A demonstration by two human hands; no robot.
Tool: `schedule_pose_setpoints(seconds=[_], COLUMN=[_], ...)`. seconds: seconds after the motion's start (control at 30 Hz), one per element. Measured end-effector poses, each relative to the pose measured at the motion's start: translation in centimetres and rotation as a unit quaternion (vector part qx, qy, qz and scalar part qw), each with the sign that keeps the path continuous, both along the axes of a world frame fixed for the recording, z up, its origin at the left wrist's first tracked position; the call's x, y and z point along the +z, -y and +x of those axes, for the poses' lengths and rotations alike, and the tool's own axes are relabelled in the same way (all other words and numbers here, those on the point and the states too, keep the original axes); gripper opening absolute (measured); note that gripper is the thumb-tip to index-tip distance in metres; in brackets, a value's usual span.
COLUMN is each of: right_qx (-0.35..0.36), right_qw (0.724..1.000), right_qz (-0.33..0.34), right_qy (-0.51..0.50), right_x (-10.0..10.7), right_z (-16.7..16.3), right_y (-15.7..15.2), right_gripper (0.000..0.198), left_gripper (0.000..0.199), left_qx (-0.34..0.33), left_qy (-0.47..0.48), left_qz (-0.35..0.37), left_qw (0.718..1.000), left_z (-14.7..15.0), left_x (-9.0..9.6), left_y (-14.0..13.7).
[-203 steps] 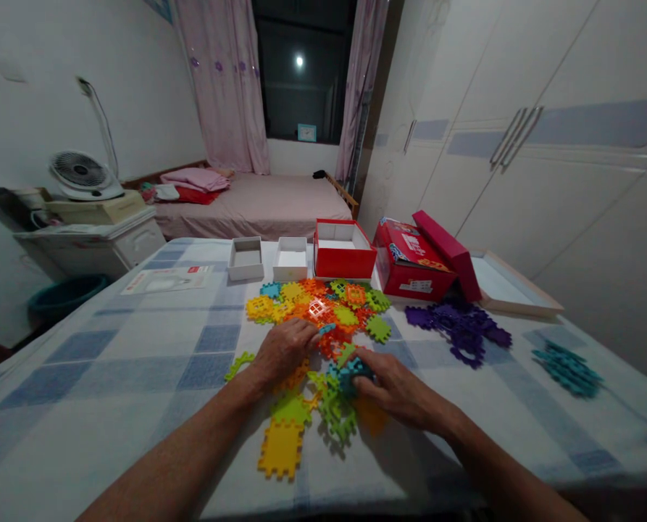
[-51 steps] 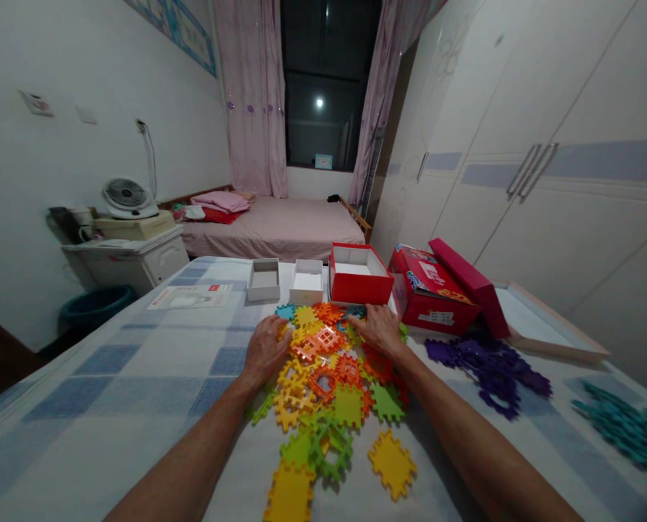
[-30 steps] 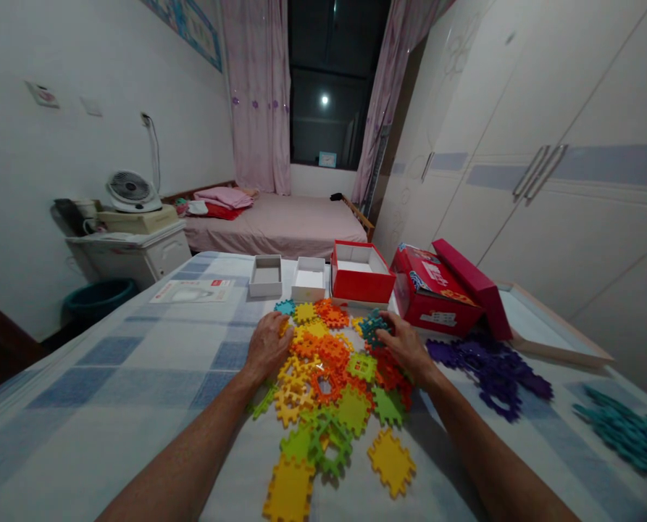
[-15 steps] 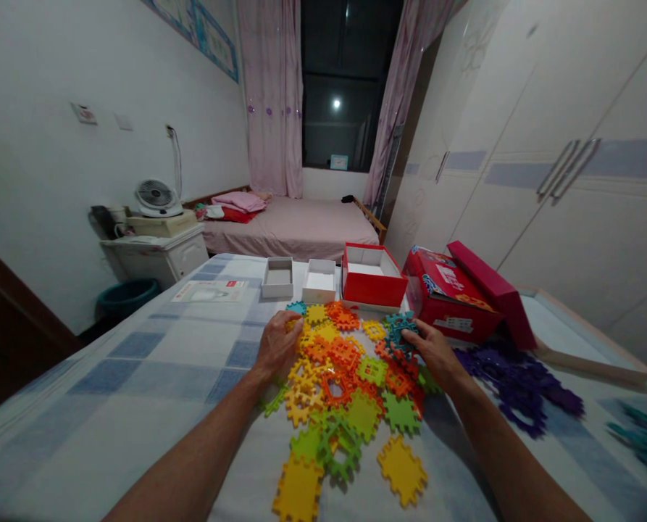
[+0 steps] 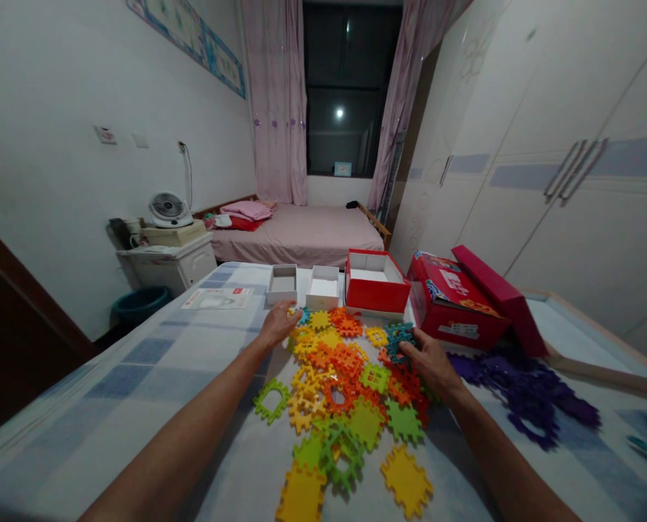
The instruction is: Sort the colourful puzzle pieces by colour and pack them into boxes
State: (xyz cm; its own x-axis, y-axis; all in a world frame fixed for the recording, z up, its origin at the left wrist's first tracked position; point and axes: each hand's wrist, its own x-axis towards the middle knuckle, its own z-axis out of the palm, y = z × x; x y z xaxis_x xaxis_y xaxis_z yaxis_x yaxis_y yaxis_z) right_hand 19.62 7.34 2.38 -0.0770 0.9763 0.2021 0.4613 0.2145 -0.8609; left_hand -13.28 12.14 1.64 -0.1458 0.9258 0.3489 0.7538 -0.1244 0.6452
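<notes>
Toothed plastic interlocking tiles in yellow, orange and green lie in a loose pile [image 5: 345,362] between my arms. My right hand [image 5: 429,357] grips several teal tiles [image 5: 399,341] at the pile's right side, fingers closed on their edge. At the far left of the pile, my left hand [image 5: 278,325] has its fingertips pinched at the edge of another teal tile [image 5: 304,316]; part of that tile is covered by the fingers. Closer to me are a green frame-shaped tile [image 5: 272,401] and two solid yellow tiles, one of them to the right [image 5: 407,481].
Beyond the pile stand two small white boxes, one left [image 5: 282,284] and one right [image 5: 323,288], and an open red box [image 5: 377,283]. A larger red box [image 5: 456,304] is at the right. Purple tiles [image 5: 529,395] lie in front of it. A printed sheet [image 5: 217,298] rests at left.
My left hand has moved away from me, from beside the yellow tiles to the teal tile at the back. My right hand keeps its hold on the teal tiles. The view has shifted slightly.
</notes>
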Motion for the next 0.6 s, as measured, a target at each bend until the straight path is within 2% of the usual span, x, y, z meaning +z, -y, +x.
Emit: schedule_pose_setpoints(seconds=[0.2,0.33,0.43,0.6], right_qx=[0.016,0.045,0.052,0.008], right_qw=[0.995,0.978,0.968,0.995], right_qz=[-0.044,-0.092,-0.12,-0.007], right_qy=[-0.092,-0.182,-0.213,-0.097], right_x=[0.6,0.4,0.1,0.2], right_z=[-0.7,-1.0,-0.9,-0.6], right_y=[0.7,0.8,0.7,0.6], right_gripper=[0.026,0.029,0.031,0.026], left_gripper=[0.052,0.053,0.052,0.045], left_qx=[-0.043,-0.041,-0.049,-0.064], left_qy=[-0.015,0.004,0.043,0.143], left_qz=[-0.021,-0.008,0.004,0.035], left_qw=[0.999,0.999,0.998,0.987], left_z=[1.4,2.1,1.9,2.3], left_x=[-2.0,-2.0,-1.4,0.8], left_y=[-0.9,-0.5,0.1,2.1])
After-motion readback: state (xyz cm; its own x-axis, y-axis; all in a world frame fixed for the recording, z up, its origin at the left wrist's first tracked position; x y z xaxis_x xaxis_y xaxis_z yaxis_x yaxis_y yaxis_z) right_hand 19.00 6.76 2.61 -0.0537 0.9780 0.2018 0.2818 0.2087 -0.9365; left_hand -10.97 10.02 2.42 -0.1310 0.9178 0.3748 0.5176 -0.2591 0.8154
